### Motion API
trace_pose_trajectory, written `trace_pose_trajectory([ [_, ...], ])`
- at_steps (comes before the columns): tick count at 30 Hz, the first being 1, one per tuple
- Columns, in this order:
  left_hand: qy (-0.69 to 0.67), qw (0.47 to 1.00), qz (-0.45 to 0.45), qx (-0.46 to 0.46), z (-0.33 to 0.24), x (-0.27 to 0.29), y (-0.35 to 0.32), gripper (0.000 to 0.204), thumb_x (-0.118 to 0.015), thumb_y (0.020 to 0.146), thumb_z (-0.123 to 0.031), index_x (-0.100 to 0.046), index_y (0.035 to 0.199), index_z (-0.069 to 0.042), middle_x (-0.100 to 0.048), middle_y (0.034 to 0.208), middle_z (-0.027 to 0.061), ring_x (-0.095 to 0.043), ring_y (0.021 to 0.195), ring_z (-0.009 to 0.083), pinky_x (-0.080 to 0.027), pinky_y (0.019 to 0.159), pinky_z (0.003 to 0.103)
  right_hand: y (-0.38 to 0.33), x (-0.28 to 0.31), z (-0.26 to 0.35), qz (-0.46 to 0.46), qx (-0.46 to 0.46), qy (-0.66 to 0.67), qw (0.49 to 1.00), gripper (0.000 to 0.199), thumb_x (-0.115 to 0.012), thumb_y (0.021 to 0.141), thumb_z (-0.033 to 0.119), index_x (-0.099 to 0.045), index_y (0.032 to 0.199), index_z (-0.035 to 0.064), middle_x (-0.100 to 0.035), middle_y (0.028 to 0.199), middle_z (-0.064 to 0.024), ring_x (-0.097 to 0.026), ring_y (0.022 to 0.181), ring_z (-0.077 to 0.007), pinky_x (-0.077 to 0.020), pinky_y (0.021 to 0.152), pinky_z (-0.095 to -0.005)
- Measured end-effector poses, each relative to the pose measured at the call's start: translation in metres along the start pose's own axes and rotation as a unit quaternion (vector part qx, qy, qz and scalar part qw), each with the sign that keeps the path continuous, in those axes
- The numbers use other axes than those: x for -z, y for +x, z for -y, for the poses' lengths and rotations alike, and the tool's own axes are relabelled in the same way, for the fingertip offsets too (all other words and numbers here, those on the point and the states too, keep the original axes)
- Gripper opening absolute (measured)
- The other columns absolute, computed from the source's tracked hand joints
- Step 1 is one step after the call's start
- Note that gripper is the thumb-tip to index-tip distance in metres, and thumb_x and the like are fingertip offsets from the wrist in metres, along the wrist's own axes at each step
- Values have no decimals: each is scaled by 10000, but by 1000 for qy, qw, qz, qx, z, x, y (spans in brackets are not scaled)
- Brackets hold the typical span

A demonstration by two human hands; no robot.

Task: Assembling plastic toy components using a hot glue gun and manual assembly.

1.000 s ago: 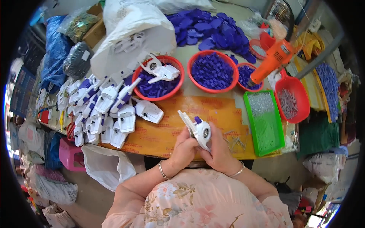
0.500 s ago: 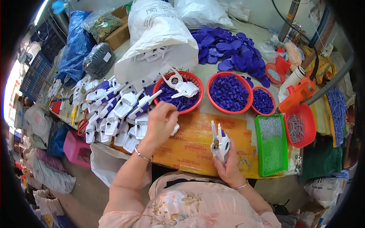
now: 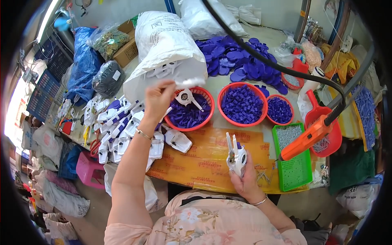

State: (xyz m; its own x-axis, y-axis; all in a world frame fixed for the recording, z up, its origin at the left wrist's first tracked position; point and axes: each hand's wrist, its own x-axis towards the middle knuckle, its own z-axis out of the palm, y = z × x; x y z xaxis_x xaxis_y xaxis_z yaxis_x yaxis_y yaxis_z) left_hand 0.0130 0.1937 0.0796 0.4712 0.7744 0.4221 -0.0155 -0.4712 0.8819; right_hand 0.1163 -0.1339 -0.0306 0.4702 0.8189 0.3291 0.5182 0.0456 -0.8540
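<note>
My left hand (image 3: 158, 98) reaches out beside the left red basket (image 3: 213, 107), fingers pinched on a white plastic part (image 3: 191, 83) blurred by motion. Below that part, a white ring-shaped piece with legs (image 3: 185, 97) rests on the purple strips (image 3: 189, 115) in the basket. Near the table's front edge, my right hand (image 3: 247, 179) grips a partly assembled white plastic handle (image 3: 237, 162) with two prongs upward and a bit of purple inside. White-and-purple assembled pieces (image 3: 122, 130) lie heaped around my left forearm.
An orange electric screwdriver (image 3: 306, 141) hangs on a black cable over the green tray (image 3: 295, 173). Red baskets of purple pieces (image 3: 243, 104) stand mid-table, with flat purple discs (image 3: 237, 57) behind. A white sack of parts (image 3: 167, 45) lies open. Screws fill a red scoop (image 3: 337, 139).
My left hand has moved up and away from me and lifted the white part off the basket. The orange screwdriver has swung left over the green tray. My right hand keeps its hold.
</note>
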Motion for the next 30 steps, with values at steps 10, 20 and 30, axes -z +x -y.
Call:
trace_pose_trajectory([
  [10, 318, 935, 14, -154, 8, 10, -11, 239, -644, 750, -105, -650, 962, 4, -630, 837, 165, -626, 774, 330, -494, 701, 379, 5, 2, 0, -3, 19, 15, 1000, 729, -606, 792, 106, -198, 1353, -119, -473, 1179, -284, -534, 1054, -396, -439, 901, -401],
  [20, 400, 891, 171, -128, 7, 8, -51, 64, -589, 740, -43, -635, 780, -23, -598, 784, 137, -606, 760, 327, -489, 658, 420, 3, 1, 4, 7, -1, 3, 1000, 739, -624, 788, 106, -203, 1353, -115, -469, 1194, -265, -519, 1079, -364, -420, 930, -387],
  [30, 558, 786, 253, -85, 20, -9, -33, 75, -586, 669, -36, -634, 721, -12, -589, 851, 139, -612, 811, 318, -508, 681, 412, 4, 0, 0, 1, -9, -7, 1000, 758, -654, 787, 131, -214, 1355, -109, -444, 1221, -269, -505, 1101, -369, -411, 941, -393],
])
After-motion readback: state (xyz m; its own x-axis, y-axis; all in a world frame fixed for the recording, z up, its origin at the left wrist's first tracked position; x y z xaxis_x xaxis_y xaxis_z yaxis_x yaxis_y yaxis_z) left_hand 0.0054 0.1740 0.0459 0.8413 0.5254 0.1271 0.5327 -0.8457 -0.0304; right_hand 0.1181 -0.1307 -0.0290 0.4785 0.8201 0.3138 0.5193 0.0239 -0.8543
